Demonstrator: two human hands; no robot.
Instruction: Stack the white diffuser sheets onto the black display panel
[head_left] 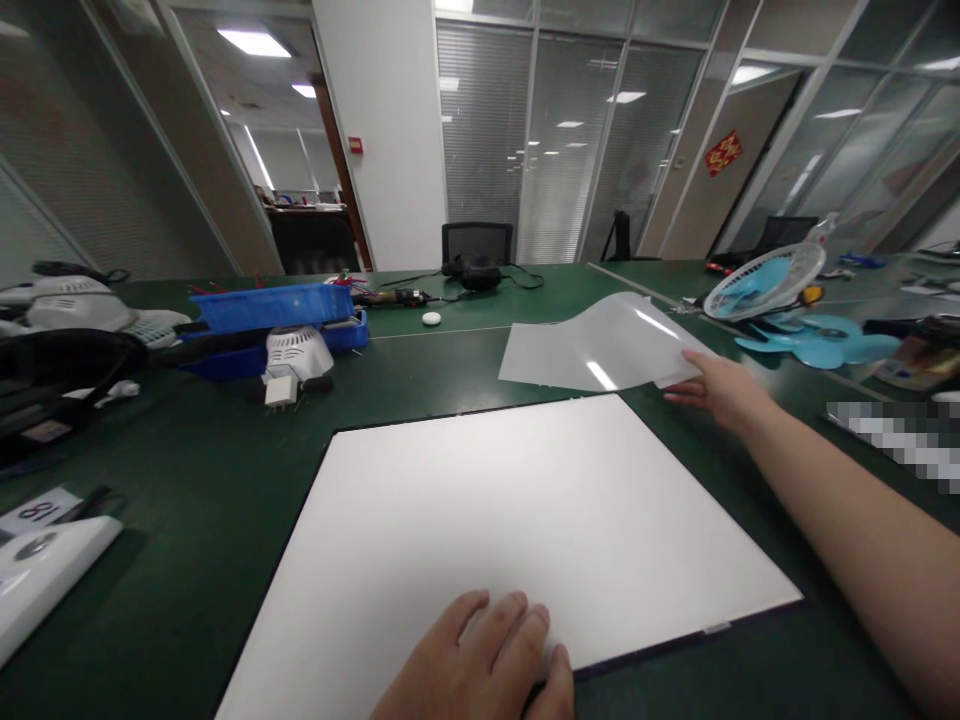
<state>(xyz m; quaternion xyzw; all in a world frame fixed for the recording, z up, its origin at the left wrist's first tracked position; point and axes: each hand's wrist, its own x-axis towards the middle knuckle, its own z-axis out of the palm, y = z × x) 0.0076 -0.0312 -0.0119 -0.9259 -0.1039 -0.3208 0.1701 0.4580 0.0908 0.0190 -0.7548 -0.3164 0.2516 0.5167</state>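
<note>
A white rectangular panel [480, 500] with a thin black edge lies flat on the green table in front of me. My left hand [487, 660] rests on its near edge, fingers stretched out over the white surface. At the far right, my right hand [720, 390] pinches the edge of a translucent plastic sheet [577, 350] between thumb and fingers. The sheet is bent, its right part raised in a curve beyond the panel's far edge. A small clear tab shows on the panel's near right edge.
Blue trays [277, 308] and a white plastic housing [296, 355] stand at the left. A white device [52, 580] lies nearer. To the right are light-blue fan blades [825, 342] and a round white fan guard [765, 282]. A small white disc [431, 319] lies farther back.
</note>
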